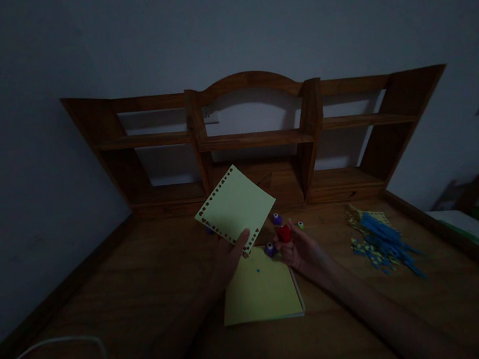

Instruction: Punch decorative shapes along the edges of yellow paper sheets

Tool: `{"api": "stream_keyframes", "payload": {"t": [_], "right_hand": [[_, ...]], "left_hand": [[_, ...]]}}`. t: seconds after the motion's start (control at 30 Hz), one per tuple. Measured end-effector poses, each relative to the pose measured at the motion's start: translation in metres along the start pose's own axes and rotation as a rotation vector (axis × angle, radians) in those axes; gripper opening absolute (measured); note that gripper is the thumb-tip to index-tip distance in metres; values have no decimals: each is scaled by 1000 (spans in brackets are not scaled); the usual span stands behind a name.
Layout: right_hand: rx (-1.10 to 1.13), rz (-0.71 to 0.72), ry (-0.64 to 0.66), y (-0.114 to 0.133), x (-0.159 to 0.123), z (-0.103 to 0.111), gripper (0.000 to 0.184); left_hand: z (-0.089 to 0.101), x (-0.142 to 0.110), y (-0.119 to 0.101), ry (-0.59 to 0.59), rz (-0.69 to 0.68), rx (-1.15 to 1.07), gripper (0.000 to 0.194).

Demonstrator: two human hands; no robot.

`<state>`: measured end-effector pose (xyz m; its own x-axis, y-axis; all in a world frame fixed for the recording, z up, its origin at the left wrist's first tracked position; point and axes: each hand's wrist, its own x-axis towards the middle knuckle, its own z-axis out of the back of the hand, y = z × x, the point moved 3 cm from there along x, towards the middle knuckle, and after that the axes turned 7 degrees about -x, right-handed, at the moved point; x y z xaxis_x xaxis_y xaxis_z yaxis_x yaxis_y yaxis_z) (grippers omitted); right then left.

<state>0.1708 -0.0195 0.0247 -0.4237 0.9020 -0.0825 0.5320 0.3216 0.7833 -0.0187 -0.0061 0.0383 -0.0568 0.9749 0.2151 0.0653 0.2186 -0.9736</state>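
Observation:
My left hand pinches a pale yellow sheet of paper by its lower corner, thumb on top. Small shapes are punched in rows along two of its edges. To the right, my right hand has its fingers closed round a small red craft punch, apart from the sheet. Below both hands lies a stack of yellow paper with a tiny blue bit on it. Purple punches stand beside my right hand, and a green and white one sits just behind it.
Blue paper strips and yellow scraps lie in a pile on the desk's right side. A wooden shelf unit stands along the back against the wall. A white cable loops at the lower left.

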Motion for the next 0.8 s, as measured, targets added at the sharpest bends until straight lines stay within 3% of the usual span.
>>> {"api": "stream_keyframes", "payload": {"t": [0.17, 0.33, 0.53, 0.63, 0.8], "right_hand": [[-26, 97, -85, 6, 7, 12, 47], [-370, 220, -220, 1, 14, 32, 57], [-613, 180, -178, -12, 7, 17, 48], [-651, 168, -170, -14, 4, 9, 44], [-627, 247, -176, -11, 6, 9, 44]], "left_hand": [[2, 3, 5, 52, 50, -5, 35], [5, 6, 12, 47, 87, 22, 36], [8, 14, 34, 83, 102, 147, 39], [7, 19, 52, 177, 206, 139, 40], [8, 23, 61, 227, 203, 120, 43]]}}
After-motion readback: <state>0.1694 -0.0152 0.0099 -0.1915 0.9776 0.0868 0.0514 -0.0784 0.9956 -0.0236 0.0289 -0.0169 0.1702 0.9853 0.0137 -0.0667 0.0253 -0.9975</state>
